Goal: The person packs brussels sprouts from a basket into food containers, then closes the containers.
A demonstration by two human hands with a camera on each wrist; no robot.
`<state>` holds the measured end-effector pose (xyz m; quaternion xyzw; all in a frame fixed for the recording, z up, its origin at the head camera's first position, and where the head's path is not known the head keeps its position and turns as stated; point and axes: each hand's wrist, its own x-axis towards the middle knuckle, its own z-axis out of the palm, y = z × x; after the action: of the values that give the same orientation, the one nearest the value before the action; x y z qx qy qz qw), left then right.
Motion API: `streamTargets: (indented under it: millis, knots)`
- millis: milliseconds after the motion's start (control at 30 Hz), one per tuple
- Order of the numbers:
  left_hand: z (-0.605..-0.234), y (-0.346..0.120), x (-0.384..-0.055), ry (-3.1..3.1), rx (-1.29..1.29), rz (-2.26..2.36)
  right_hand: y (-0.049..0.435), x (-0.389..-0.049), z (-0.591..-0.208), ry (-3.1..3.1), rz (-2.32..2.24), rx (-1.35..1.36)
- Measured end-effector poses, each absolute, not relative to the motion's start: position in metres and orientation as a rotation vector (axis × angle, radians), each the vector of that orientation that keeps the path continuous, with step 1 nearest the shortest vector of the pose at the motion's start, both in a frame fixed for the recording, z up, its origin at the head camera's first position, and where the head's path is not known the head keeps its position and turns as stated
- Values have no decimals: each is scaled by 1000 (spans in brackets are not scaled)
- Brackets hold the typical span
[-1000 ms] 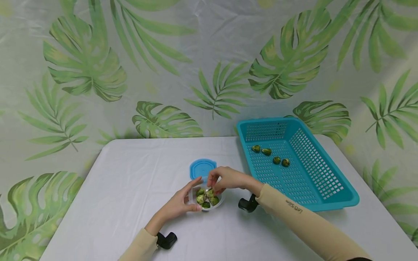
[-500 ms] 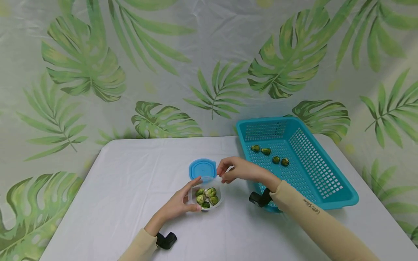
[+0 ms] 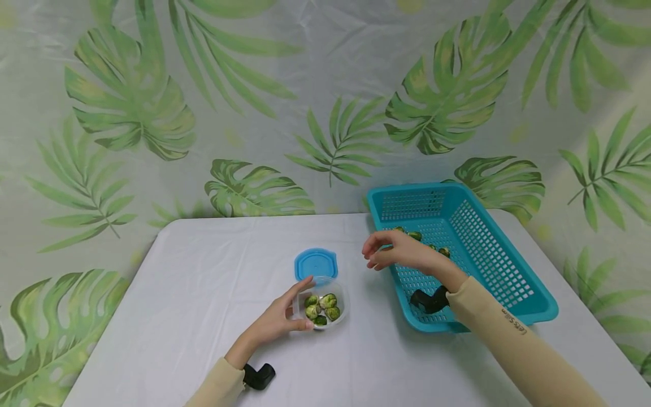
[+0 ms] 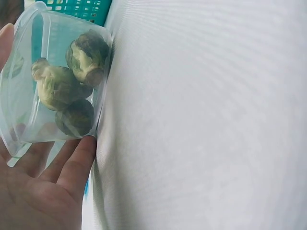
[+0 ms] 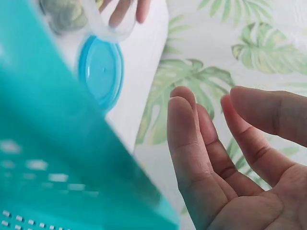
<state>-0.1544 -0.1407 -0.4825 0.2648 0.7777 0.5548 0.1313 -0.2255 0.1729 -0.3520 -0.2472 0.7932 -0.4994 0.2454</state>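
In the head view my left hand (image 3: pixel 277 317) holds a small clear plastic container (image 3: pixel 342 291), thumb at the near side and fingers at the far side. Several Brussels sprouts (image 3: pixel 329 301) lie inside it; the left wrist view shows some Brussels sprouts (image 4: pixel 57 88) through its wall. My right hand (image 3: pixel 394 250) hovers over the left rim of a turquoise basket (image 3: pixel 508 265), its fingers loosely bent. Nothing shows between those fingers (image 5: pixel 183 143) in the right wrist view. Beyond the hand, in the basket, lie several more Brussels sprouts (image 3: pixel 444 252), partly hidden by it.
A blue lid (image 3: pixel 316 263) lies flat just behind the container. White cloth (image 3: pixel 213 271) covers the table, and a leaf-patterned sheet (image 3: pixel 254 113) hangs behind it. The basket stands at the table's right side, its tall perforated wall (image 5: pixel 72 134) close to my right hand.
My right hand has drawn away from the sprouts in the container, moving right and up to the basket's rim. The left hand and the container have stayed in place.
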Motion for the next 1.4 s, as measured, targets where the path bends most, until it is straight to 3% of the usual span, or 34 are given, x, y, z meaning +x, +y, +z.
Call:
streamTargets:
  millis: [667,1400]
  knots:
    - [-483,-141,-154,2237,751,1631,249,-253,-370,2241,-1528,-512]
    - [-484,-141,-155,2245,767,1619,302,-270,-390,2401,-1320,-254]
